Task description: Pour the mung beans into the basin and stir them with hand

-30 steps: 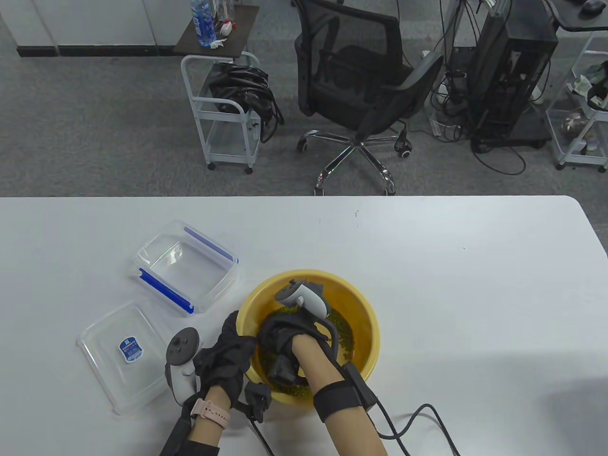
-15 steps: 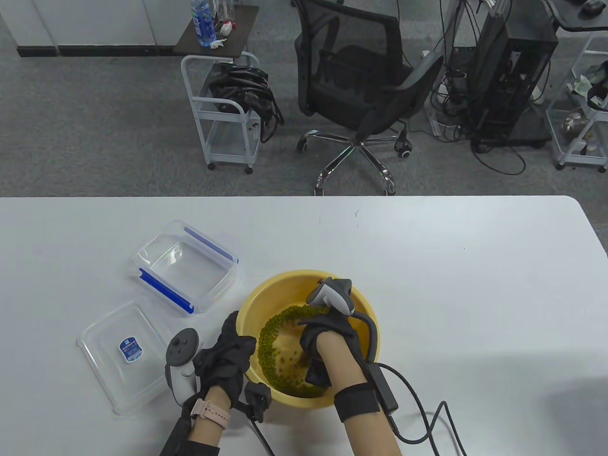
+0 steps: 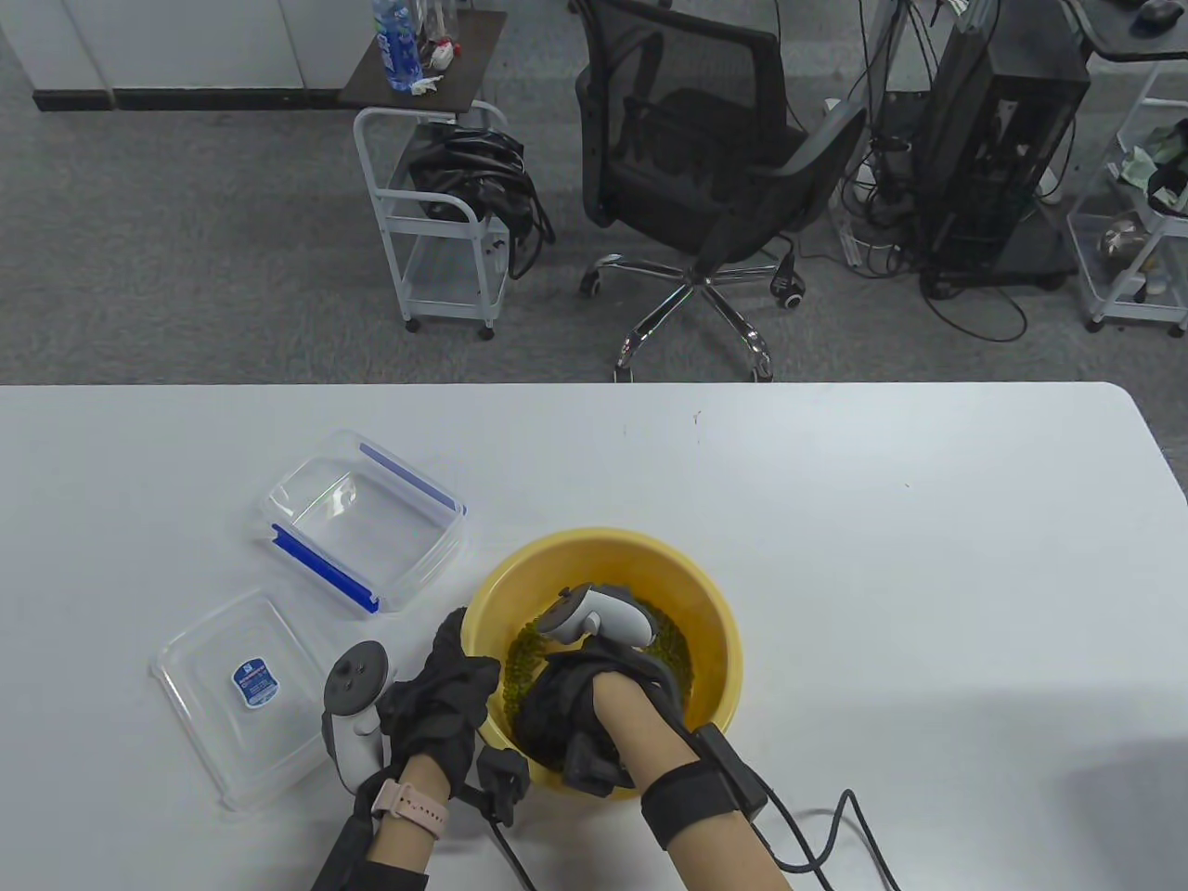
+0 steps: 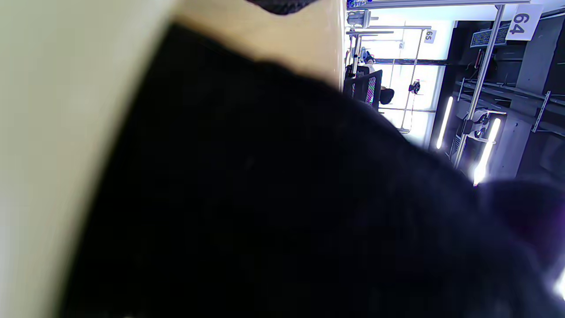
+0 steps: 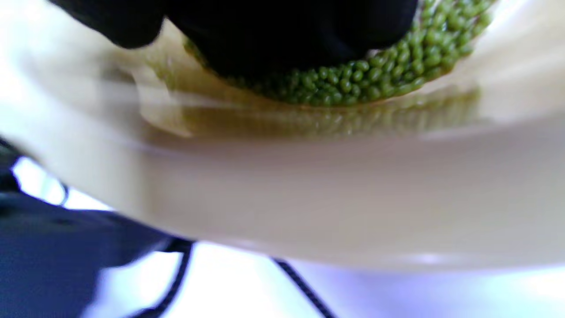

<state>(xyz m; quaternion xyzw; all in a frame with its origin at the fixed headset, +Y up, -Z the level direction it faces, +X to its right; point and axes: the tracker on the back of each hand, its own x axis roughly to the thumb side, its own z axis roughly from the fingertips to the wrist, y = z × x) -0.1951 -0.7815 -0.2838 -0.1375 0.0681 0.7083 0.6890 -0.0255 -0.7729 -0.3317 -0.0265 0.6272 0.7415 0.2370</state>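
The yellow basin (image 3: 608, 540) stands near the table's front edge with green mung beans (image 3: 522, 657) in its bottom. My right hand (image 3: 557, 701) is down inside the basin at its near left side, tracker on top. In the right wrist view its black gloved fingers (image 5: 287, 35) dip into the mung beans (image 5: 375, 75) against the basin wall (image 5: 309, 190). My left hand (image 3: 444, 691) grips the basin's left rim from outside. The left wrist view is mostly filled by black glove (image 4: 265, 198), with the pale basin wall (image 4: 39, 132) beside it.
An empty clear container with blue clips (image 3: 362, 524) and its clear lid (image 3: 241, 691) lie left of the basin. A black cable (image 3: 835, 821) trails from my right wrist across the table. An office chair (image 3: 705, 186) and a cart (image 3: 445, 213) stand beyond the far edge.
My right hand swept from the basin's left to its right side, then back to the near left, pushing the beans around. The left hand and the basin stayed put.
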